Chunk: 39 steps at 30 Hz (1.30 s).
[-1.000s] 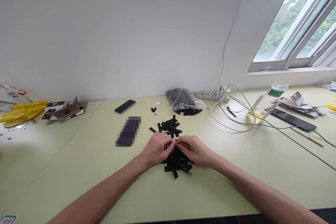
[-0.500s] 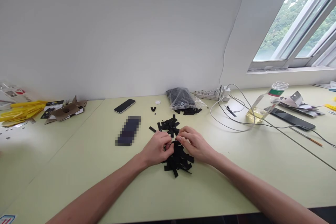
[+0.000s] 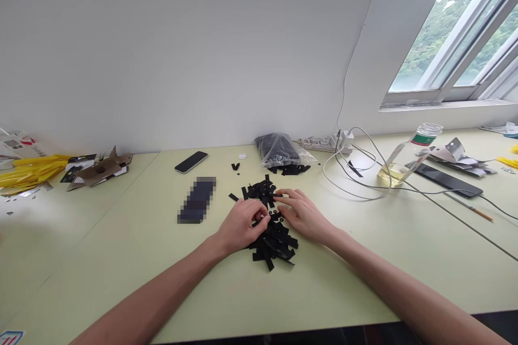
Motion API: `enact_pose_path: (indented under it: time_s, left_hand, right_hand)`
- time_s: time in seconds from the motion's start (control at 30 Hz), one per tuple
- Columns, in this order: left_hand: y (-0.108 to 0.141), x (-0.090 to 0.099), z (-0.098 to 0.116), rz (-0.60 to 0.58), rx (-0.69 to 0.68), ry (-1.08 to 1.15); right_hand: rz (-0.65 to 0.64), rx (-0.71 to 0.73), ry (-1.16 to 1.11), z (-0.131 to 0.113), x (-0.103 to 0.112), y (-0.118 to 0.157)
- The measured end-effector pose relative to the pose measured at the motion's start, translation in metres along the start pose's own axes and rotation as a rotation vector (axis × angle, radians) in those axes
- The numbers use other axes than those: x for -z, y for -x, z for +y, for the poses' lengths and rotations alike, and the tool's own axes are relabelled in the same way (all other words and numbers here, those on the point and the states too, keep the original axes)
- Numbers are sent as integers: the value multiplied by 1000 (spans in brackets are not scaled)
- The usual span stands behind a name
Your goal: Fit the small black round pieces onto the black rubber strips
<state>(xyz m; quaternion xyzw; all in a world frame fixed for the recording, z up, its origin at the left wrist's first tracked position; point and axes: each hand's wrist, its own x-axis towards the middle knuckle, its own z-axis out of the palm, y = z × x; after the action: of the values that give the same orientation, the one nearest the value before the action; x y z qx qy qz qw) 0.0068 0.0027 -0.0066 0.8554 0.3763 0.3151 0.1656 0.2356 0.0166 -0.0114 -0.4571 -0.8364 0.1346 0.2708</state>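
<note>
Two heaps of short black strips lie on the pale green table, a far pile [image 3: 259, 190] and a near pile [image 3: 277, 245]. My left hand [image 3: 243, 225] is closed over the left side of the near pile, its thumb and fingertips pinched together; what they hold is too small to make out. My right hand [image 3: 304, 214] has its fingers apart, with the fingertips at the right edge of the far pile. Between the hands sit several small black rings [image 3: 275, 212] with light centres.
Behind the piles sits a clear plastic bag [image 3: 279, 151] of black pieces. A phone [image 3: 191, 162] and a blurred dark rectangle [image 3: 197, 200] are at left. On the right stand cables [image 3: 356, 194], a tilted-looking bottle [image 3: 408, 156] with yellow liquid, and another dark phone [image 3: 449, 180].
My right hand has moved slightly away from my left hand, its fingers now reaching toward the far pile. The small rings have come into view between them. My left hand stays pinched.
</note>
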Motion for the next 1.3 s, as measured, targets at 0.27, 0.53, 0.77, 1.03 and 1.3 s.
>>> enact_pose_path:
  time_s: [0.27, 0.53, 0.77, 1.03, 1.3]
  left_hand:
    - [-1, -3, -4, 27, -17, -19]
    - [0, -2, -4, 24, -16, -17]
    - [1, -2, -6, 117, 46, -33]
    - [3, -1, 2, 41, -120, -53]
    - [4, -6, -7, 192, -95, 38]
  right_hand:
    - [9, 8, 55, -1, 4, 0]
    - [87, -6, -16, 1, 2, -2]
    - [138, -171, -579, -14, 9, -1]
    - [54, -202, -731, -29, 0, 2]
    - [-7, -220, -664, -25, 2, 0]
